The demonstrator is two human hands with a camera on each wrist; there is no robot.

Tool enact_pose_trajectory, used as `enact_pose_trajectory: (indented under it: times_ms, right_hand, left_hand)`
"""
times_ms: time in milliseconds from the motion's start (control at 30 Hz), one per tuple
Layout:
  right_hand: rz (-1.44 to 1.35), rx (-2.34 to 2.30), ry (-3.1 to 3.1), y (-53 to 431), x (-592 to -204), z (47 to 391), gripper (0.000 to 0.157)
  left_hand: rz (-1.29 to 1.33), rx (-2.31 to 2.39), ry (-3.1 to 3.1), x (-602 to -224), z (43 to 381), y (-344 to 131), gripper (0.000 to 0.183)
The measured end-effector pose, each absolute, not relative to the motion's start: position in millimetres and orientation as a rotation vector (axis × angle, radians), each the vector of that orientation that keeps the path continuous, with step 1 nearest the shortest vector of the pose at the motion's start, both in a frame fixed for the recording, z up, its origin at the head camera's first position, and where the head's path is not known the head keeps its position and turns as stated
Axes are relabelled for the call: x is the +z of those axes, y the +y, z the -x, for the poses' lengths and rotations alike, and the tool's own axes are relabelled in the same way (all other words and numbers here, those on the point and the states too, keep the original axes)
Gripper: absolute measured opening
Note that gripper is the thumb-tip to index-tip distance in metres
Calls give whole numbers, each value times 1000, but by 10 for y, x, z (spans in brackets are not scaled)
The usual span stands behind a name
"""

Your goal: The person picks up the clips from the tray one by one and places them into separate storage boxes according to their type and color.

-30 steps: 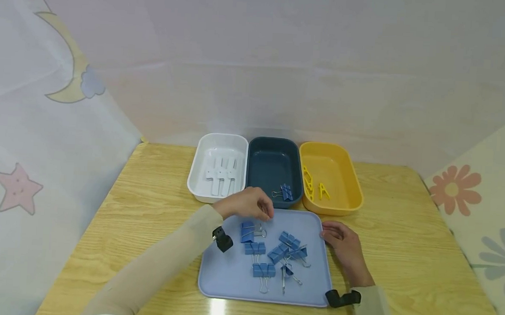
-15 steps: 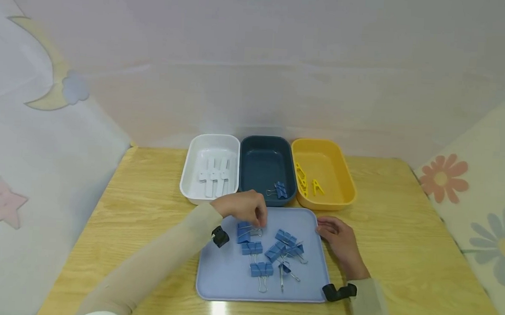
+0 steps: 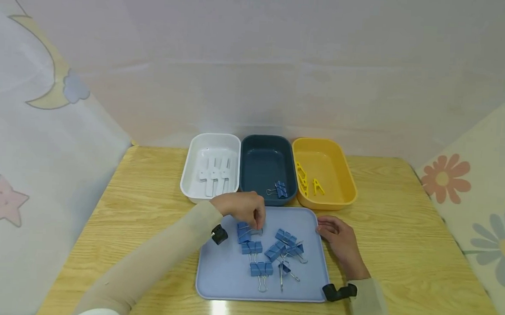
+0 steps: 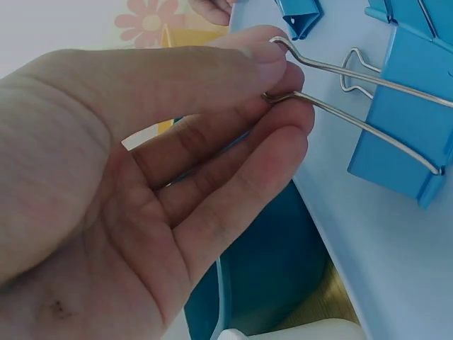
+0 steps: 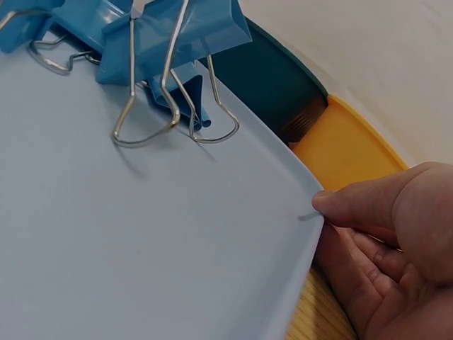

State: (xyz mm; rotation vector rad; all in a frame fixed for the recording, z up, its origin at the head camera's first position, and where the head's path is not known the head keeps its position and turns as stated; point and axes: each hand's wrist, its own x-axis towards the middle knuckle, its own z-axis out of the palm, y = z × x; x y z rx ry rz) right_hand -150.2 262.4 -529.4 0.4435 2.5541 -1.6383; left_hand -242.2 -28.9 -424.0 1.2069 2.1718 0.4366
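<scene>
My left hand pinches the wire handle of a blue binder clip near the far left of the light-blue tray. In the left wrist view the thumb and fingertips close on the ends of the handle, while the clip's blue body is over the tray. My right hand holds the tray's far right corner. Its thumb lies on the rim and its fingers are outside, as the right wrist view shows. Several other blue binder clips lie on the tray, some overlapping.
Behind the tray stand three bins side by side. The white bin holds several white clips, the dark blue bin a blue binder clip, and the yellow bin several yellow clips. All rest on a wooden table.
My left hand has come down and nearer from just above the tray's far edge, and its fingers have taken hold of the binder clip's handle. The right hand stays at the tray corner.
</scene>
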Motion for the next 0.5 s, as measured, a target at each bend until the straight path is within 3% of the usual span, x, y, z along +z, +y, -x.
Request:
enact_pose_trajectory:
  times_ms: [500]
  right_hand:
    - [-443, -1614, 2552, 2637, -5300, 1511, 33]
  left_hand:
    - [-1216, 473, 2256, -4179, 2434, -346, 9]
